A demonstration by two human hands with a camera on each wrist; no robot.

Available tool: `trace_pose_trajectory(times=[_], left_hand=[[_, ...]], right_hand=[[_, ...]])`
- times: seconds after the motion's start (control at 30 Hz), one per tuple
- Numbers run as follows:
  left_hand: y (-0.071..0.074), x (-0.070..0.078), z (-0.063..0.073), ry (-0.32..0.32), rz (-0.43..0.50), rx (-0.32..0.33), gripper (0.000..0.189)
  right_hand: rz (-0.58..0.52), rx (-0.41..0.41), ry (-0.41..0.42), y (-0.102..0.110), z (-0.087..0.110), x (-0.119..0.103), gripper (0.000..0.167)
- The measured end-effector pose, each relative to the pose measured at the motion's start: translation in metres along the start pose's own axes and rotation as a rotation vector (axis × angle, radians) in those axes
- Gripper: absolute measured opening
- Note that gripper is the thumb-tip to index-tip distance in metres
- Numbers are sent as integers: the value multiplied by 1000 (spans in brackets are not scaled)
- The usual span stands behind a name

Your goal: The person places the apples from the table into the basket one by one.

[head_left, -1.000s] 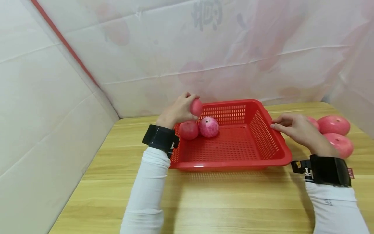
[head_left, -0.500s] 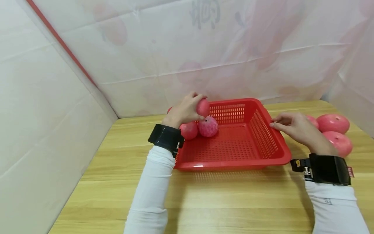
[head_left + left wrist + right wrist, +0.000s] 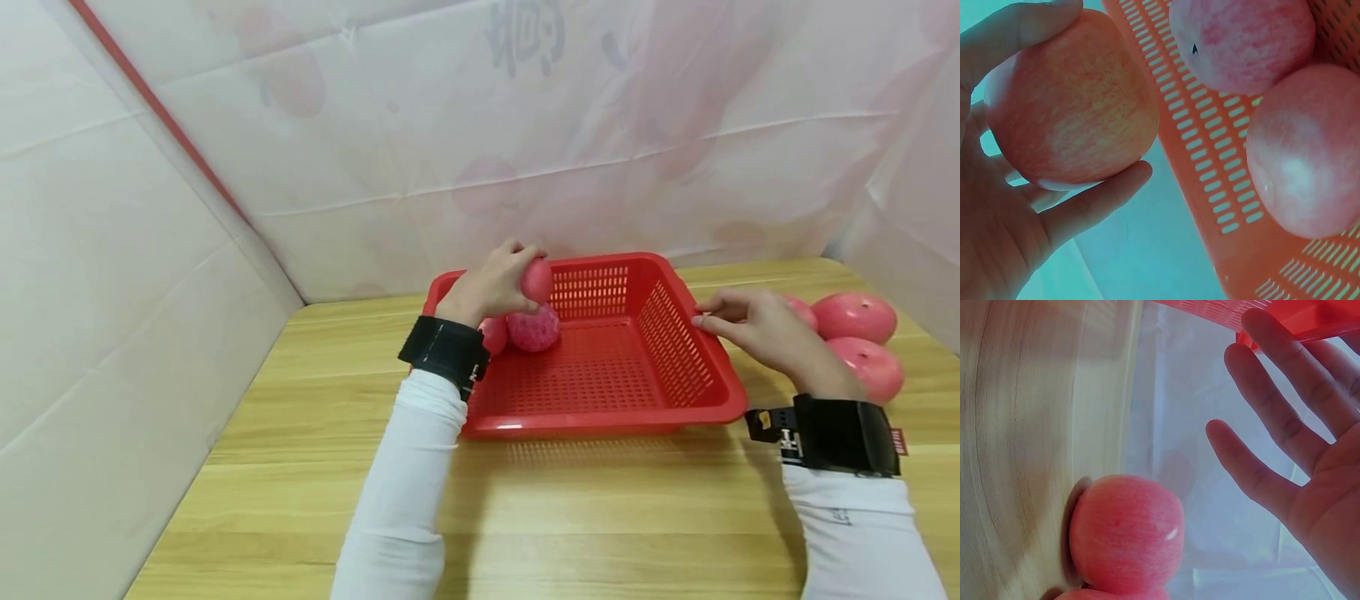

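Observation:
My left hand [image 3: 491,287] grips a red apple [image 3: 537,282] above the left part of the red plastic basket [image 3: 585,421]. In the left wrist view, the thumb and fingers lie around this apple [image 3: 1075,103]. Two more apples sit inside the basket: a speckled pink one [image 3: 536,330] and a redder one [image 3: 492,337], partly hidden by the left hand and wrist in the head view. My right hand [image 3: 772,333] pinches the basket's right rim between thumb and fingers. In the right wrist view several of its fingers [image 3: 1272,403] stretch out below the rim.
Beside the right hand, several apples [image 3: 855,317] rest close together on the wooden table [image 3: 300,467]; the hand partly covers one. Pale printed sheeting [image 3: 420,158] stands upright along the table's back and sides. A black strap [image 3: 450,350] circles each wrist.
My left hand has moved right with the apple, now above the speckled apple and covering more of the redder one. The right hand has stayed at the basket's rim.

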State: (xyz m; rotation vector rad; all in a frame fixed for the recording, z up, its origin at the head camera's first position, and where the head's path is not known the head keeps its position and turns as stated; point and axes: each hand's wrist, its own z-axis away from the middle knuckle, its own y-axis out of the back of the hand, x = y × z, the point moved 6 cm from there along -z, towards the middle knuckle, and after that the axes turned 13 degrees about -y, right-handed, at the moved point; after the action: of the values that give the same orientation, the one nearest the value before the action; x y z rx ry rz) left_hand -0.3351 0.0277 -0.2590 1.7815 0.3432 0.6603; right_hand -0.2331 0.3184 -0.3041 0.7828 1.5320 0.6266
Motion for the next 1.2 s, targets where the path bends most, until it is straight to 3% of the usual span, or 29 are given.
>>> trace_pose_trajectory(times=[0.23,0.47,0.83,1.2], left_hand=[[-7,6,-8,1,37,12,75],[-19,4,-9,49,67,-15,77],[-21,13,-18,38,15,-9,74],[-30,20,-22,19,-46,-61,76]], right_hand=[[-2,1,-11,0,1,-1,20],[-7,-5,-12,-3,2,-2,20],[-1,3,-16,-1,3,-4,20],[1,-9,-9,-3,1,-4,20]])
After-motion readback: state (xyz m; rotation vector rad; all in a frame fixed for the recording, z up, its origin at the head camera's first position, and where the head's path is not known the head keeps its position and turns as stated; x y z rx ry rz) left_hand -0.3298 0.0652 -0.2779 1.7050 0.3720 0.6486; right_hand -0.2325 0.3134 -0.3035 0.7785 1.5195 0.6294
